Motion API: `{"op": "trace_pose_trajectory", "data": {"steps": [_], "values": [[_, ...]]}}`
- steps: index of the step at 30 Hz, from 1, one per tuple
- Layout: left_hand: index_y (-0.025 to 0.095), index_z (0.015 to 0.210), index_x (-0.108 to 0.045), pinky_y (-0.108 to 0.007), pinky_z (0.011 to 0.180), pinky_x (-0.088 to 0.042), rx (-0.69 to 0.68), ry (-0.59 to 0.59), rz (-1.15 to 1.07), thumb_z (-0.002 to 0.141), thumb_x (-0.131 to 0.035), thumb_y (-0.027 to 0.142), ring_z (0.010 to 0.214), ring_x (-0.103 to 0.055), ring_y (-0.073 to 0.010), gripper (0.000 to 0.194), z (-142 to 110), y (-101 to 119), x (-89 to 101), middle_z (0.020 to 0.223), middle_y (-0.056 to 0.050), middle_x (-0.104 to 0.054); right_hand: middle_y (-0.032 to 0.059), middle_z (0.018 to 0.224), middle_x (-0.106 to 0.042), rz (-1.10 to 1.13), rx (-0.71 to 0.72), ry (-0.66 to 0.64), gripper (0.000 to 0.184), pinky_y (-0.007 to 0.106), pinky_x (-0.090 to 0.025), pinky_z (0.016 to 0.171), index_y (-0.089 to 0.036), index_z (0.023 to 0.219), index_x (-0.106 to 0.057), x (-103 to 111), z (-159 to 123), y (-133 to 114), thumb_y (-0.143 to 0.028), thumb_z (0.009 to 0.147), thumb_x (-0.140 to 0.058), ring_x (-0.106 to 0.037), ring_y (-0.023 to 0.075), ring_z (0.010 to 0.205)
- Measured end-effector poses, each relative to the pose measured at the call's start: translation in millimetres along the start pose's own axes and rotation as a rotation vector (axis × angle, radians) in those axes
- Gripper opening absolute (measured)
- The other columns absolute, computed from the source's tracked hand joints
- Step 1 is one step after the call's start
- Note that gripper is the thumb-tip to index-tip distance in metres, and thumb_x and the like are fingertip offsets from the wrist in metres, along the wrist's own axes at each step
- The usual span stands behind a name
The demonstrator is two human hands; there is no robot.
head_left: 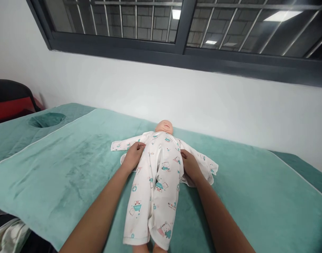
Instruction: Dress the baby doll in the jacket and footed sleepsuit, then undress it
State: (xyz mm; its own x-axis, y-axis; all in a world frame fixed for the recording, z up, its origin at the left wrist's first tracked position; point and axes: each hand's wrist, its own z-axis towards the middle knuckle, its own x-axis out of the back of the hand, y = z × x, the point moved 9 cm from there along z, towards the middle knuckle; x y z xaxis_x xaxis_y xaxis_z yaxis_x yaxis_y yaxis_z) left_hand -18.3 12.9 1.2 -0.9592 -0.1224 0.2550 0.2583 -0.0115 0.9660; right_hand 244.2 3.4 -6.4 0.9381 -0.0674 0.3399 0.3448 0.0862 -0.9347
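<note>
A baby doll (pixel 164 127) lies on its back, its head toward the wall. White printed baby trousers (pixel 164 175) cover its legs and reach up over its belly; its feet stick out below the cuffs. Its printed shirt (pixel 200 158) is spread out to both sides, sleeves stretched outward. My left hand (pixel 134 154) pinches the side of the trousers near the waist. On the opposite side, my right hand (pixel 189 164) has its fingers closed at the trousers' upper edge, fingertips partly hidden by the cloth.
A green cover (pixel 79 165) is laid over a padded bed with a round hole (pixel 47 119) at its left end. Behind stands a white wall below a dark-framed window (pixel 182 49). A black and red chair (pixel 13 102) is at far left, and crumpled cloth (pixel 9 235) lies at lower left.
</note>
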Motion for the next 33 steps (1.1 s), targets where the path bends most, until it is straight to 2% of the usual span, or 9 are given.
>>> {"op": "trace_pose_trajectory", "data": {"steps": [4, 8, 14, 19, 24, 29, 33], "values": [[0.016, 0.093, -0.067, -0.032, 0.065, -0.049, 0.111, -0.111, -0.169, 0.078, -0.058, 0.039, 0.074, -0.065, -0.0216, 0.029, -3.9, -7.6, -11.1, 0.084, -0.007, -0.072, 0.0066, 0.096, -0.073, 0.182, -0.023, -0.037, 0.032, 0.035, -0.05, 0.073, -0.02, 0.102, -0.068, -3.3, -3.6, -3.1, -0.036, 0.076, -0.059, -0.064, 0.0244, 0.082], [0.014, 0.096, -0.069, -0.034, 0.07, -0.052, 0.196, -0.292, -0.413, 0.066, -0.07, 0.03, 0.075, -0.066, -0.022, 0.034, -12.8, -5.8, -29.4, 0.081, -0.008, -0.073, 0.0075, 0.097, -0.074, 0.282, -0.026, -0.136, 0.036, 0.038, -0.051, 0.076, -0.019, 0.104, -0.07, -8.5, -6.8, -9.4, -0.039, 0.074, -0.063, -0.064, 0.0277, 0.09], [0.012, 0.097, -0.071, -0.037, 0.082, -0.051, 0.158, -0.4, -0.326, 0.065, -0.072, 0.032, 0.084, -0.066, -0.0243, 0.037, -21.9, 8.0, -36.2, 0.087, -0.007, -0.074, 0.0072, 0.098, -0.075, 0.48, -0.164, -0.221, 0.044, 0.04, -0.053, 0.079, -0.02, 0.108, -0.071, -16.1, -6.0, 2.0, -0.034, 0.067, -0.074, -0.067, 0.0274, 0.089], [0.014, 0.101, -0.072, -0.037, 0.085, -0.051, 0.177, -0.406, -0.32, 0.068, -0.071, 0.033, 0.09, -0.067, -0.0255, 0.038, -28.5, 16.2, -37.3, 0.096, -0.008, -0.075, 0.0065, 0.099, -0.075, 0.589, -0.184, -0.288, 0.049, 0.038, -0.056, 0.077, -0.023, 0.116, -0.067, -21.6, -10.4, -0.4, -0.027, 0.068, -0.074, -0.069, 0.0263, 0.089], [0.015, 0.102, -0.072, -0.035, 0.087, -0.05, 0.156, -0.433, -0.356, 0.069, -0.072, 0.029, 0.095, -0.066, -0.0262, 0.036, -35.2, 28.3, -39.7, 0.104, -0.009, -0.073, 0.0058, 0.094, -0.075, 0.609, -0.239, -0.307, 0.045, 0.035, -0.058, 0.07, -0.023, 0.113, -0.068, -23.7, -11.4, 9.6, -0.022, 0.067, -0.071, -0.07, 0.0259, 0.085], [0.016, 0.109, -0.069, -0.032, 0.082, -0.053, 0.235, -0.388, -0.459, 0.066, -0.075, 0.022, 0.096, -0.067, -0.0248, 0.043, -34.5, 18.3, -38.9, 0.109, -0.009, -0.072, 0.0041, 0.091, -0.075, 0.613, -0.242, -0.295, 0.046, 0.033, -0.058, 0.064, -0.023, 0.111, -0.068, -20.4, -9.4, 14.6, -0.017, 0.066, -0.071, -0.071, 0.024, 0.079], [0.015, 0.111, -0.066, -0.032, 0.077, -0.055, 0.286, -0.353, -0.654, 0.065, -0.076, 0.019, 0.089, -0.068, -0.0241, 0.047, -33.5, 10.6, -45.6, 0.099, -0.009, -0.074, 0.0048, 0.093, -0.075, 0.597, -0.212, -0.305, 0.044, 0.033, -0.058, 0.067, -0.024, 0.112, -0.068, -22.4, -11.2, 6.6, -0.021, 0.068, -0.073, -0.07, 0.0238, 0.081]]}}
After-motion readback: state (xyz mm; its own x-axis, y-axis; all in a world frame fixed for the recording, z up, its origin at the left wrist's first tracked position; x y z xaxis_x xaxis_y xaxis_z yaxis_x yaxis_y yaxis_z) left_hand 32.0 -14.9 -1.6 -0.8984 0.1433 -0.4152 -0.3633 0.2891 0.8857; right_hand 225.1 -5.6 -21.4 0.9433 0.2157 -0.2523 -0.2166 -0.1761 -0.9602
